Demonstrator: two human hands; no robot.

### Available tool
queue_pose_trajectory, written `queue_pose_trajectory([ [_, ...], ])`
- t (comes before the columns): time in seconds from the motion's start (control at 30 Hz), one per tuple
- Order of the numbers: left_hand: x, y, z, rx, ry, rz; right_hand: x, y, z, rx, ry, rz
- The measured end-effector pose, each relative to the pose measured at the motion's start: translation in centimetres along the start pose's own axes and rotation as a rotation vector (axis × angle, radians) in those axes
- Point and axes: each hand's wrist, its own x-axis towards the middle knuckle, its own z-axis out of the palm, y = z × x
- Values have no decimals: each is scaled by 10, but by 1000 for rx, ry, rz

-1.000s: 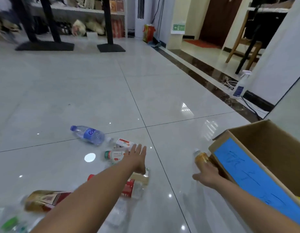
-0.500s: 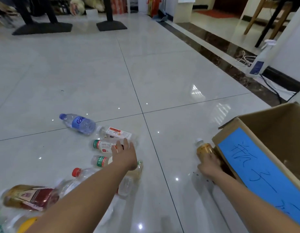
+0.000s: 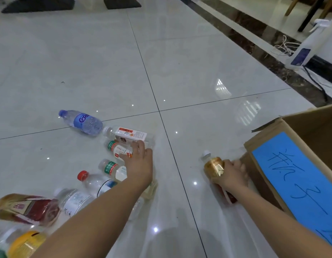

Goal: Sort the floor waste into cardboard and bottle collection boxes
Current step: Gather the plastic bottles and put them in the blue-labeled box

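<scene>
Much is left: scattered bottles (image 3: 94,181) litter the floor's (image 3: 180,71) near-left part (no cardboard visible). The left hand (image 3: 141,164), fingers loosely straight, reaches onto a white-labelled bottle (image 3: 120,150). The right hand (image 3: 234,175) grips an amber bottle (image 3: 214,166) beside the collection box (image 3: 262,183), not yet dropped in.

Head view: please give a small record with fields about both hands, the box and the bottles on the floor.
left hand: fingers straight, over the white-and-orange-labelled bottle; contact unclear
right hand: grips the amber bottle, close beside the box
cardboard box: open on top, blue label on its front
blue-capped bottle: lying on the floor, apart from both hands
other bottles: several lying by the left arm
</scene>
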Motion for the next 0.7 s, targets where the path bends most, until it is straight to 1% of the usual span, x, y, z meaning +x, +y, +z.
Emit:
queue_pose_trajectory([
  [0.1,-4,4,1,111,2,30,-10,-9,4,-111,37,-205],
  [0.17,-6,5,-3,229,40,94,-15,-14,3,-189,50,-317],
  [0.2,-8,6,-6,255,61,134,-19,-16,2,-235,49,-367],
  [0.23,-10,7,-8,230,71,163,-22,-17,0,-295,43,-418],
  [0.27,-12,9,-9,143,80,189,-25,-18,-1,-354,38,-474],
  [0.3,-15,12,-10,-37,84,194,-33,-19,-1,-406,37,-536],
  [0.37,-19,16,-14,-435,50,171,-43,-17,4,-510,102,-651],
  [0.4,-19,16,-17,-551,35,162,-45,-13,9,-514,119,-669],
  [0.43,-17,14,-19,-587,30,169,-47,-7,14,-497,155,-737],
  [0.47,-16,10,-19,-554,16,188,-46,0,23,-468,199,-795],
  [0.5,-14,5,-17,-465,-17,207,-49,6,30,-432,227,-804],
  [0.53,-13,-1,-14,-351,-86,216,-56,11,36,-350,261,-800],
  [0.57,-14,-6,-11,-265,-178,221,-66,12,36,-223,267,-755],
  [0.6,-16,-8,-9,-228,-270,224,-77,12,38,-87,264,-658],
  [0.63,-19,-8,-6,-245,-357,223,-87,8,39,47,268,-521],
  [0.67,-21,-5,-7,-313,-433,223,-95,3,40,218,304,-349],
  [0.7,-22,1,-10,-423,-476,222,-101,-3,39,436,312,-96],
])
